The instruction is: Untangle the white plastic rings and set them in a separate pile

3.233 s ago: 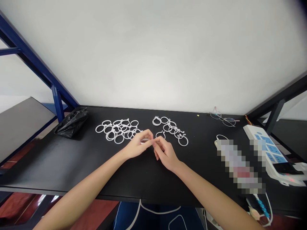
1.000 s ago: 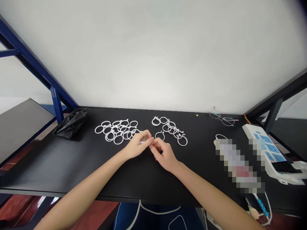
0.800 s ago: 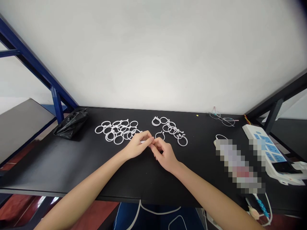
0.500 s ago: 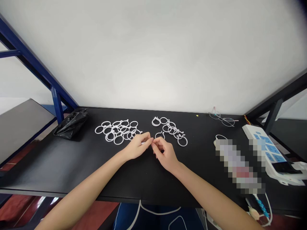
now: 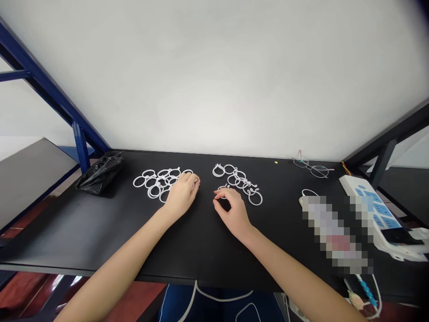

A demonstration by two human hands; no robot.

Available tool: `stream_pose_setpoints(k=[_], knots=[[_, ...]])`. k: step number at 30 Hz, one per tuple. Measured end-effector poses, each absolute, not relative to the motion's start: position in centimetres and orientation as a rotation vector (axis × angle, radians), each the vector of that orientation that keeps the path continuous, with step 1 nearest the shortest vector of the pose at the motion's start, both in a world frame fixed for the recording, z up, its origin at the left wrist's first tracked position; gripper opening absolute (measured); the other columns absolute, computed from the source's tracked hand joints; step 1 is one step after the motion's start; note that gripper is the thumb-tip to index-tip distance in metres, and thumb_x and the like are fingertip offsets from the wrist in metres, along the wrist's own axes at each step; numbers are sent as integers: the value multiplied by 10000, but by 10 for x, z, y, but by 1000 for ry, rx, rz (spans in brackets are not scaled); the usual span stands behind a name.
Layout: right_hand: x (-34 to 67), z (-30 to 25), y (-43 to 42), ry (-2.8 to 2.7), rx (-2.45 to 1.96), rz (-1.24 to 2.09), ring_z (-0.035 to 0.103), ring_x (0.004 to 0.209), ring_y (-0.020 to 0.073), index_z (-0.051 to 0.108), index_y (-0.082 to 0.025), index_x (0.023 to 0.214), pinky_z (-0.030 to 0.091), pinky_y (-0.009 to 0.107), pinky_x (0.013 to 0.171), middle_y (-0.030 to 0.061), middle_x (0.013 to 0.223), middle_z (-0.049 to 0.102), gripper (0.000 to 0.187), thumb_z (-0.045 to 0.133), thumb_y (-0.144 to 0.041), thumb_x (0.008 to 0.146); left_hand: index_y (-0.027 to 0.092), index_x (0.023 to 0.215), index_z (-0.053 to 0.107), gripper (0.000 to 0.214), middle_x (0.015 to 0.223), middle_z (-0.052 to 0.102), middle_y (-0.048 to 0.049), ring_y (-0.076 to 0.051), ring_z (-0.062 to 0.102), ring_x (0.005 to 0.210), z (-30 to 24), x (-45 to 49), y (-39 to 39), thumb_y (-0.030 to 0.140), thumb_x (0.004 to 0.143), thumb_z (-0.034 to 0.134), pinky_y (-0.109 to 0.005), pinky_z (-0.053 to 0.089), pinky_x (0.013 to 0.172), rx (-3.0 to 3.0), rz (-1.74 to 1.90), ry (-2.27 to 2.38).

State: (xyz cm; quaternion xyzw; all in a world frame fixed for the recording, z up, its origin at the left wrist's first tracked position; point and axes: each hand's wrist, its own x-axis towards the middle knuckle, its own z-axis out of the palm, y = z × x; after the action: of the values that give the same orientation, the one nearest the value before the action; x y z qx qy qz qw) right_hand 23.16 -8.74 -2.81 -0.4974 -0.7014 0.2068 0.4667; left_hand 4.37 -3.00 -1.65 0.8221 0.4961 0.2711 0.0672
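My left hand [image 5: 182, 193] reaches over the right side of a loose pile of white curtain rings [image 5: 154, 191], each with a small eyelet. Its fingers are closed on one white curtain ring [image 5: 195, 180], of which only a bit shows at the fingertips. The hand hides part of the pile. My right hand [image 5: 233, 213] hovers at the centre of the table with thumb and forefinger apart and nothing between them. Just behind its fingers lies a single ring [image 5: 221, 187], partly covered. A second group of white rings [image 5: 240, 182] is spread out beyond it.
A crumpled black plastic bag [image 5: 101, 173] sits at the left on the black table [image 5: 201, 250]. Eyeglasses [image 5: 310, 167] lie at the back right. A white power strip [image 5: 372, 205] and a blurred-out object [image 5: 335, 235] with cables occupy the right side. A wall [image 5: 214, 89] stands behind.
My hands were together at the fingertips. The left has moved left and away onto the ring pile, while the right stays near its place with its fingers now parted.
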Motion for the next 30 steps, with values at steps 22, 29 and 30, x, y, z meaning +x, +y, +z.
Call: stream_pose_setpoints(k=[22,29,30], knots=[[233,-31,-87,-1844,-1291,617,644,708,170,595,-216,776,502,350,759,-7,789,691,191,634,-33,737,186,948,607,126,975,633,-78,-255,548,903,-22,43,-28,206,925,484,-390,404,784,2665,677,1670],[233,-29,-88,-1865,-1282,625,644,715,174,587,-220,747,506,332,733,-16,732,687,198,643,-30,749,184,947,609,124,984,635,-82,-258,558,921,-22,45,-30,232,927,497,-396,415,802,2672,708,1643],[232,-30,-88,-1881,-1287,610,643,725,180,584,-219,746,505,341,744,-14,729,684,198,669,-40,739,184,947,609,122,983,635,-82,-260,558,925,-22,45,-30,233,927,499,-399,417,805,2667,715,1637]])
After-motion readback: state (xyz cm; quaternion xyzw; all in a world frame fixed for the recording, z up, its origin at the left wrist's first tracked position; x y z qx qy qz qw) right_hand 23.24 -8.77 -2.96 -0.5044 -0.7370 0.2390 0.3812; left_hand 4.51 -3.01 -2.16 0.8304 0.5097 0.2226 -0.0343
